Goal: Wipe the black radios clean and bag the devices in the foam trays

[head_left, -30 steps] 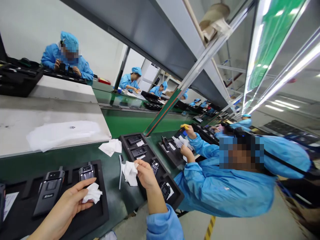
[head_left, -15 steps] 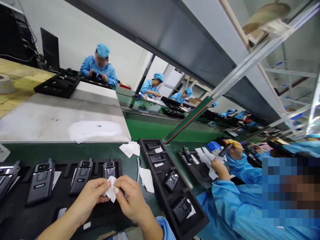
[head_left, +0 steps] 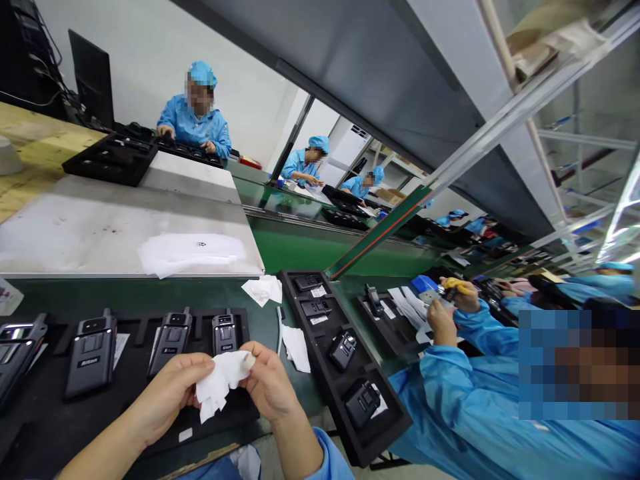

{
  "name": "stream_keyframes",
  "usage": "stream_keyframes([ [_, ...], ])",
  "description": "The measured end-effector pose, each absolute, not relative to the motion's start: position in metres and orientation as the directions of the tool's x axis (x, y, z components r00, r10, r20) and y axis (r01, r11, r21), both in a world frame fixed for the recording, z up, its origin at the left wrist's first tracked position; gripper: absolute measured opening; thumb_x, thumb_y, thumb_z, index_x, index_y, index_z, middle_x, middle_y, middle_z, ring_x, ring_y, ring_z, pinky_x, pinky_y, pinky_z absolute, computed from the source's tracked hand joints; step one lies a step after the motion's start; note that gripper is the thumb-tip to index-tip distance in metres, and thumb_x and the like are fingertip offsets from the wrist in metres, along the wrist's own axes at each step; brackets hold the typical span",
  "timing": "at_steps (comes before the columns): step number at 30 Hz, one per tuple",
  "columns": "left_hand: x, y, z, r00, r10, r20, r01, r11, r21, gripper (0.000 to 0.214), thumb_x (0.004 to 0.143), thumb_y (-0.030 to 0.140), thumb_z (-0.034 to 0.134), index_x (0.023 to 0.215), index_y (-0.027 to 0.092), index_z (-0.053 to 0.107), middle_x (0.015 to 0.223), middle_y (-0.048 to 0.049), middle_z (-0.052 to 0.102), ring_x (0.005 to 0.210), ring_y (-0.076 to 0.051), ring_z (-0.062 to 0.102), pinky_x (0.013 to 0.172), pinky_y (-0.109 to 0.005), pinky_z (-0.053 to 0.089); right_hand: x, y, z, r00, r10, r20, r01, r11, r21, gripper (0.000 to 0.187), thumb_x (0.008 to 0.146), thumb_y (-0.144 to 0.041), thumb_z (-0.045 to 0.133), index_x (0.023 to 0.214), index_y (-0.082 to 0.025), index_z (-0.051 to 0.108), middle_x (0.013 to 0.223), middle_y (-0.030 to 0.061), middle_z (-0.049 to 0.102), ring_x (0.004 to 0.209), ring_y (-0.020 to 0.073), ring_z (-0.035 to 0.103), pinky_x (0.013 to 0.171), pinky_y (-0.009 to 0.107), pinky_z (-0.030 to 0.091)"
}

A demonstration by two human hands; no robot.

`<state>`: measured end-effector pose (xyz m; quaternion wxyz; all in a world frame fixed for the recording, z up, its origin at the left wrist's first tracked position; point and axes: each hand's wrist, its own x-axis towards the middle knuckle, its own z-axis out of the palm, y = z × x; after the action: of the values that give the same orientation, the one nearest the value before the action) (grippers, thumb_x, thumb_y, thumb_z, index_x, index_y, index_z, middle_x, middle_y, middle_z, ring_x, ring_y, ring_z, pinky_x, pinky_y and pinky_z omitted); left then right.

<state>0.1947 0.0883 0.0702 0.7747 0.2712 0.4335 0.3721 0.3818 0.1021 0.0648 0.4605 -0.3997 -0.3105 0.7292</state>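
Bright light is falling on the bench [head_left: 165, 293], light strips [head_left: 619, 217] are glaring at right, and the overhead shelf [head_left: 375, 73] is shading its underside. The leftmost handset [head_left: 19, 343] is glinting; the tissue [head_left: 223, 380] is showing crisply. Distortion is stretching the edges; the upper-right corner is blurring, perhaps from motion.

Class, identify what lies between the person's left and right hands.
The head view shows a crumpled white wipe, pinched by the left hand and the right hand.
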Motion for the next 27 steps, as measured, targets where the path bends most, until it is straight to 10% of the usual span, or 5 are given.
stream_keyframes([
  [8,0.180,0.094,0.062,0.251,0.843,-0.476,-0.288,0.535,0.794,0.071,0.073,0.077,0.069,0.101,0.013,0.077,0.095,-0.0141,0.077,0.092,-0.027,0.070,0.082,-0.035,0.052,0.377,0.094,0.097,-0.319,0.939,-0.128,-0.265,-0.218,-0.939,0.039,0.072,-0.046,0.089,0.080,-0.018,0.063,0.065,-0.0036,0.061,0.054,0.0088,0.050,0.054,0.020,0.041],
  [15,0.170,0.085,0.076,0.390,0.886,-0.250,-0.177,0.339,0.924,0.072,0.090,0.077,0.048,0.108,0.015,0.080,0.093,-0.0100,0.078,0.091,-0.028,0.067,0.079,-0.031,0.045,0.353,0.098,0.092,-0.409,0.901,-0.143,-0.043,-0.176,-0.983,0.035,0.078,-0.046,0.082,0.079,-0.019,0.059,0.064,-0.0051,0.056,0.056,0.0093,0.046,0.054,0.020,0.035],
  [27,0.136,0.088,0.063,0.229,0.950,-0.211,-0.252,0.267,0.930,0.051,0.076,0.046,0.081,0.121,0.023,0.076,0.103,-0.0087,0.079,0.084,-0.022,0.067,0.080,-0.030,0.049,0.364,0.091,0.118,-0.518,0.846,-0.126,0.012,-0.140,-0.990,0.027,0.079,-0.039,0.082,0.081,-0.016,0.070,0.066,-0.0029,0.058,0.058,0.0091,0.044,0.056,0.022,0.034],
])
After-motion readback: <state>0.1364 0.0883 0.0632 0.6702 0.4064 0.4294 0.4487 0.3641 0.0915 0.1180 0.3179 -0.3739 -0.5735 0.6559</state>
